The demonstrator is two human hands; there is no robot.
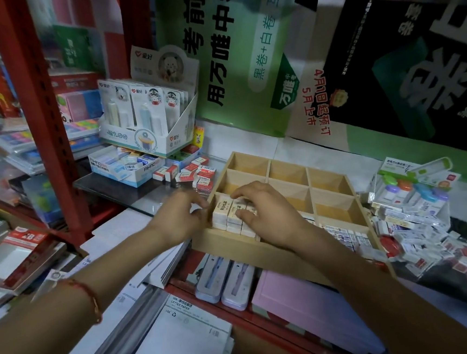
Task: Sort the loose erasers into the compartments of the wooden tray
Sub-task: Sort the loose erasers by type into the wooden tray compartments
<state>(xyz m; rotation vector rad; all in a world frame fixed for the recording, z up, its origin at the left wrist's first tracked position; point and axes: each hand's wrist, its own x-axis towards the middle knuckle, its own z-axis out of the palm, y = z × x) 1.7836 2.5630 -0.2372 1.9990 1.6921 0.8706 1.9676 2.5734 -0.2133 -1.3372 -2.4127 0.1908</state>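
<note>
A wooden tray (287,165) with several compartments sits on the shelf, tilted toward me. Its near-left compartment holds a block of cream-white erasers (221,214) standing side by side. My right hand (263,211) lies on top of these erasers, thumb and fingers pinching them. My left hand (183,216) is at the tray's left wall, fingertips touching the leftmost eraser. The near-right compartments hold several small white printed erasers (347,236). The back compartments look empty. Loose red-and-white erasers (199,174) lie left of the tray.
Behind the loose erasers stands a blue-white box (124,169) under a display of carded items (145,114). A heap of packaged erasers and correction tapes (427,216) lies right of the tray. Paper pads (181,331), pen cases (224,279) and a pink box (308,305) lie below.
</note>
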